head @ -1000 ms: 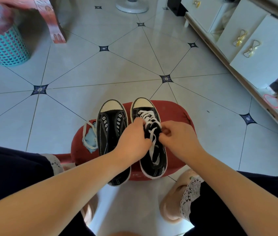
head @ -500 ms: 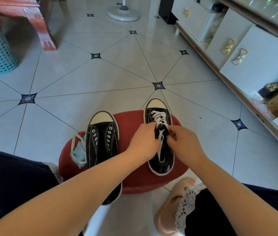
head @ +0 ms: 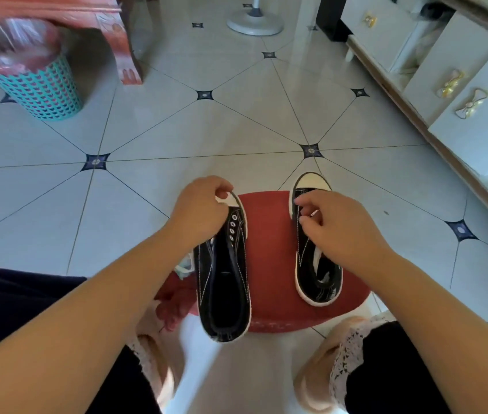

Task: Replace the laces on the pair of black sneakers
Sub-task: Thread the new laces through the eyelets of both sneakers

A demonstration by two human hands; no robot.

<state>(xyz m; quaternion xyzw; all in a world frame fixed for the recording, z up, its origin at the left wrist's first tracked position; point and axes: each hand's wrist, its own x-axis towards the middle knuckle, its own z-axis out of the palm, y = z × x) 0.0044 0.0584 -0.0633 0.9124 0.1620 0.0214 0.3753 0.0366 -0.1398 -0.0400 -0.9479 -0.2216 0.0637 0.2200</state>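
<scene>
Two black sneakers with white toe caps lie on a round red stool [head: 269,234]. The left sneaker [head: 224,288] has empty eyelets and no lace; my left hand [head: 200,210] grips its toe cap. The right sneaker [head: 320,282] lies apart from it at the stool's right side. My right hand [head: 338,228] covers its lacing, fingers curled, pinching a white lace tip [head: 314,213]. Most of that lace is hidden under the hand. A loose white lace [head: 185,265] with a pale blue cloth peeks out left of the left sneaker.
A teal basket [head: 42,91] with a pink bag stands at the far left beside a red wooden furniture leg [head: 126,55]. A fan base [head: 254,22] is at the back. White cabinets [head: 460,85] line the right. My slippered feet [head: 314,380] flank the stool.
My left hand left the right sneaker and now grips the left sneaker's toe. The sneakers lie farther apart. My right hand stays on the right sneaker's lacing. The view has shifted.
</scene>
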